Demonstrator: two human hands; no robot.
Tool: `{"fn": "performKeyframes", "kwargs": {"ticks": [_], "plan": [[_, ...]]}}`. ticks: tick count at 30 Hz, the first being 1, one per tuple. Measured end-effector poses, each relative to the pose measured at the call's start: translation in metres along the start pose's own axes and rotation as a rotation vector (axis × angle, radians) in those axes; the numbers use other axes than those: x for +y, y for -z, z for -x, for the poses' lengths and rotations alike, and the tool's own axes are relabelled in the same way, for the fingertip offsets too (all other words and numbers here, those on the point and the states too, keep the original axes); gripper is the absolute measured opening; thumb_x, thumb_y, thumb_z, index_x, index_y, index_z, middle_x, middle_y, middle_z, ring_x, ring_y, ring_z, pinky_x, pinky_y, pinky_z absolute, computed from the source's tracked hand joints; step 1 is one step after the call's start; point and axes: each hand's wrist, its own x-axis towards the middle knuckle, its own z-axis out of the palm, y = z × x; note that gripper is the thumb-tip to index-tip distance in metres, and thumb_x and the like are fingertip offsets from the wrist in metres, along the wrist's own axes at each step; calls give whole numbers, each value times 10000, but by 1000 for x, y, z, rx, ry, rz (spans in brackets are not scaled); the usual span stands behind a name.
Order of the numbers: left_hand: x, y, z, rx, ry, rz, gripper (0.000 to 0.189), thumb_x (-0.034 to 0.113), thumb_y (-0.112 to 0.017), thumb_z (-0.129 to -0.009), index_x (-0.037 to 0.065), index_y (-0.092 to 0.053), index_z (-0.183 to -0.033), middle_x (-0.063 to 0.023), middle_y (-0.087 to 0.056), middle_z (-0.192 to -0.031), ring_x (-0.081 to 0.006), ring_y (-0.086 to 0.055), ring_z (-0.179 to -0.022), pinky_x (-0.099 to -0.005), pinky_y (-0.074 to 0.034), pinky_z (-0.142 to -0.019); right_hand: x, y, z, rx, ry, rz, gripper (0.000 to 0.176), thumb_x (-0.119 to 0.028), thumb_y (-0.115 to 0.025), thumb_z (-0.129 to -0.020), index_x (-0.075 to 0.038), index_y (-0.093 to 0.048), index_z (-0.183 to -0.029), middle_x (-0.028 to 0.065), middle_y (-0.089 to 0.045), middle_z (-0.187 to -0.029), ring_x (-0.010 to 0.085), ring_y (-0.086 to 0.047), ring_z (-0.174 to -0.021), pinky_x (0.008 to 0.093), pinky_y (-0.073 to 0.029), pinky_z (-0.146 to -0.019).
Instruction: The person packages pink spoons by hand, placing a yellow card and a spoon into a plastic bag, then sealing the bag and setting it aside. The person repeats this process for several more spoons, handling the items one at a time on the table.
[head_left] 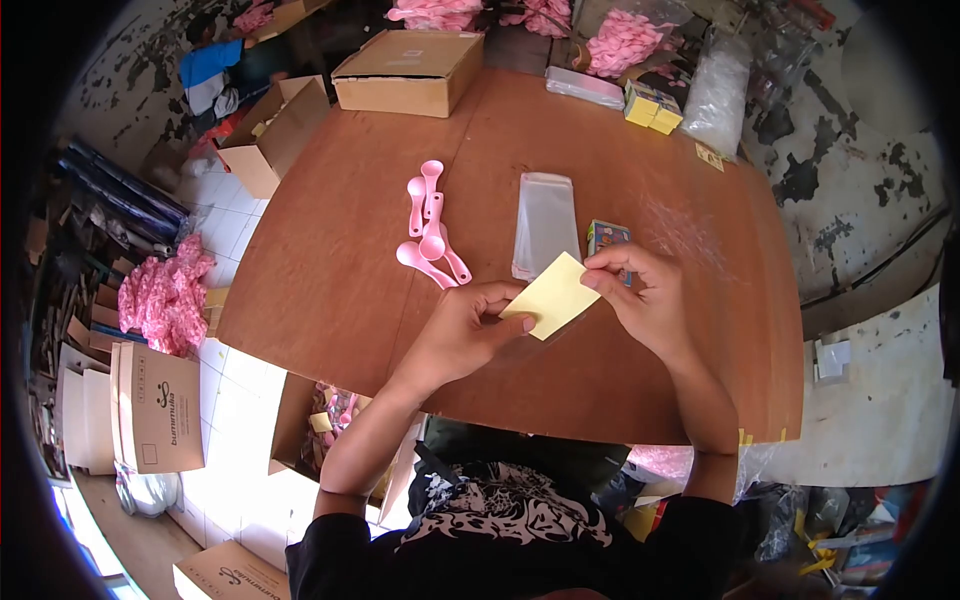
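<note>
A pale yellow card point(553, 297) is held between both hands above the wooden table. My left hand point(468, 330) pinches its lower left corner between thumb and fingers. At the upper right corner, my right hand point(638, 290) grips the card with thumb and fingertips. Just behind the card lies a stack of clear plastic sleeves point(546, 218). A small colourful box point(608, 236) stands beside the stack, partly hidden by my right hand. Several pink measuring spoons point(432, 243) lie loosely grouped to the left of the sleeves.
The brown table point(330, 230) holds a closed cardboard box point(408, 72), yellow boxes point(653, 107) and a plastic-wrapped roll point(717, 90) along its far edge. An open carton point(272, 140) stands at the left. Below the near edge is a carton point(292, 425) with pink items.
</note>
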Motion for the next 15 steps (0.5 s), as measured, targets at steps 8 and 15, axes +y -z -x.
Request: {"fn": "performKeyframes", "kwargs": {"ticks": [8, 15], "plan": [[5, -5, 1, 46, -59, 14, 293, 32, -652, -942, -83, -607, -1208, -112, -733, -1049, -88, -658, -941, -236, -526, -800, -5, -5, -1, -139, 125, 89, 64, -29, -733, -861, 2, -706, -909, 79, -703, -850, 150, -664, -783, 277, -526, -709], [7, -5, 1, 9, -32, 12, 294, 37, -659, -942, -74, -610, -1210, -115, -730, -1063, -91, -657, -949, -238, -528, -823, -3, -9, 0, -114, 145, 154, 101, -46, -762, -825, -24, -717, -913, 75, -678, -857, 218, -645, -826, 320, -512, -720]]}}
